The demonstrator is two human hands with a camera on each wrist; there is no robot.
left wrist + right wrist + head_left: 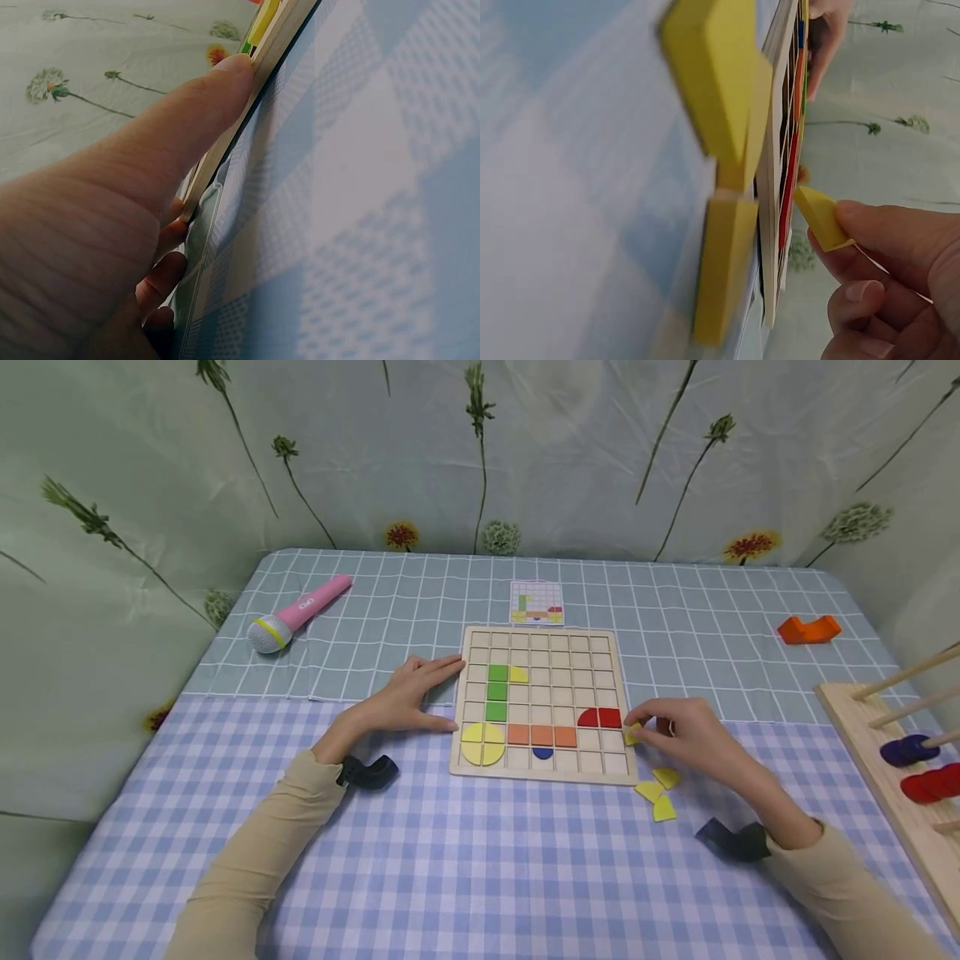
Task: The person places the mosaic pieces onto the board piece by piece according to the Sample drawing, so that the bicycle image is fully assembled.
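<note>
A wooden grid board (542, 765) lies on the cloth, bearing green squares (497, 691), orange squares (542, 736), red pieces (610, 717), a blue half-round piece (542, 752) and yellow quarter-circles (483, 743) forming a disc. My left hand (401, 697) touches the board's left edge, fingers and thumb stretched along it; in the left wrist view the thumb (202, 105) presses that edge. At the board's right edge my right hand (693, 735) pinches a yellow quarter-circle piece (823, 219) between thumb and finger. Several loose yellow pieces (651, 792) lie below that hand.
Behind the board lies a small pattern card (536, 603). A pink toy microphone (300, 613) is at the back left, an orange curved block (809, 630) at the back right. A wooden peg rack (877, 777) with blue and red beads stands at the right.
</note>
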